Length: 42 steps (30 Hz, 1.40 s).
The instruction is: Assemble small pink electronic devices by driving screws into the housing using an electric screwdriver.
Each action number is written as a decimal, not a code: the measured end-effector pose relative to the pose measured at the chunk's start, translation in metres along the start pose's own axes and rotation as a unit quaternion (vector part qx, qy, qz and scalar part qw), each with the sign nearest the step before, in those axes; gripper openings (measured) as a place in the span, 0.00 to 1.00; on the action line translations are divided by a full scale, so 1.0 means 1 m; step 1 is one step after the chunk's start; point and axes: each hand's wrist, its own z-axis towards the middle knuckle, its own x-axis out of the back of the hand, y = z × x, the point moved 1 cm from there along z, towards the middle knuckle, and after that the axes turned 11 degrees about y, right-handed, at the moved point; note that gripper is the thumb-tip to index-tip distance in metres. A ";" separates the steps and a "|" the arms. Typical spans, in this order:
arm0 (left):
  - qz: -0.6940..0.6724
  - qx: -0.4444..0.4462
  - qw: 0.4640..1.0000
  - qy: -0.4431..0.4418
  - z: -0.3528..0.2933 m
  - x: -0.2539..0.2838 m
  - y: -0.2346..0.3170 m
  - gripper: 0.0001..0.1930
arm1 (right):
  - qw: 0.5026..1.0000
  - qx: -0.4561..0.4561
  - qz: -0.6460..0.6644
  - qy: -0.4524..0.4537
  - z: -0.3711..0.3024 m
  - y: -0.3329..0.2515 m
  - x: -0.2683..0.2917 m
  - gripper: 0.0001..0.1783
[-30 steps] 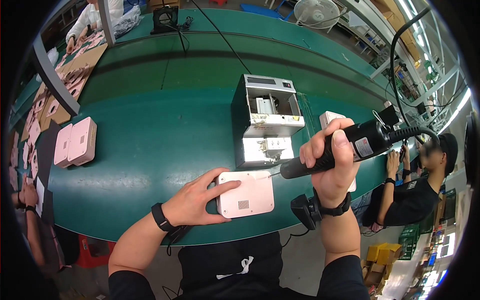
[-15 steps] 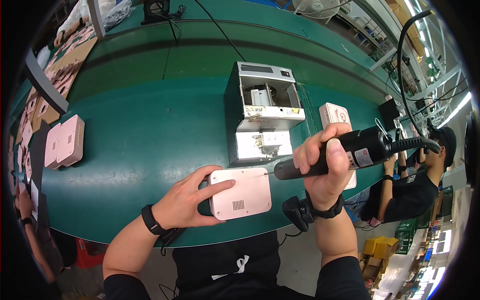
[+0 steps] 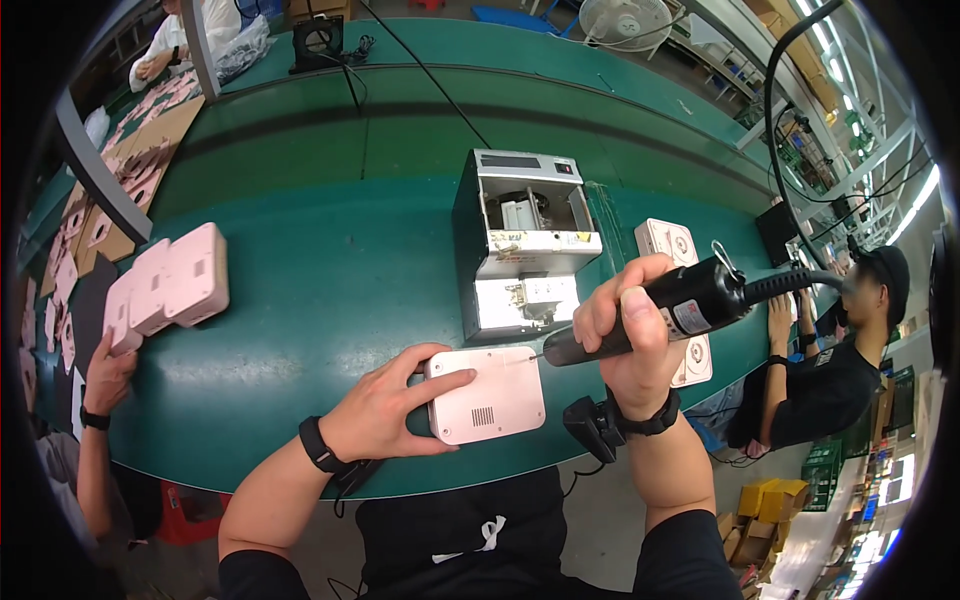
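A pale pink plastic case (image 3: 495,400) lies on the green bench (image 3: 300,310), just right of the left hand's palm, its face with a small vent grille and corner holes turned up. The left hand (image 3: 388,408) spans its left end: thumb along the near edge, index finger laid across the top, the other fingers by the far edge. That grip seems meant to stop the case from sliding or turning.

The right hand (image 3: 632,335) wraps around a black corded power driver (image 3: 692,312), holding it tilted so the thin bit points left to the case's far right corner; whether the bit touches is too small to tell. The left fingers lie away from that corner, presumably to leave it free.

Beyond the hands, between them, stands a grey-and-black machine (image 3: 540,255). Behind the right hand lie other pink cases (image 3: 697,360), round-patterned faces up, seemingly within easy reach. Well left of the left hand, more pink cases (image 3: 200,275) sit packed together, and a co-worker's hand (image 3: 108,375) is at their near end.
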 end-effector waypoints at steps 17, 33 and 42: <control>0.013 0.003 1.000 -0.002 -0.004 0.001 -0.003 0.45 | 1.000 0.014 0.014 0.015 0.029 -0.021 -0.021 0.11; 0.010 0.002 1.000 -0.007 -0.004 -0.001 -0.004 0.46 | 0.998 -0.003 0.040 -0.044 0.001 -0.001 -0.040 0.15; 0.006 -0.007 1.000 0.005 -0.006 0.000 -0.008 0.47 | 0.996 -0.017 0.060 -0.057 0.004 0.009 -0.045 0.15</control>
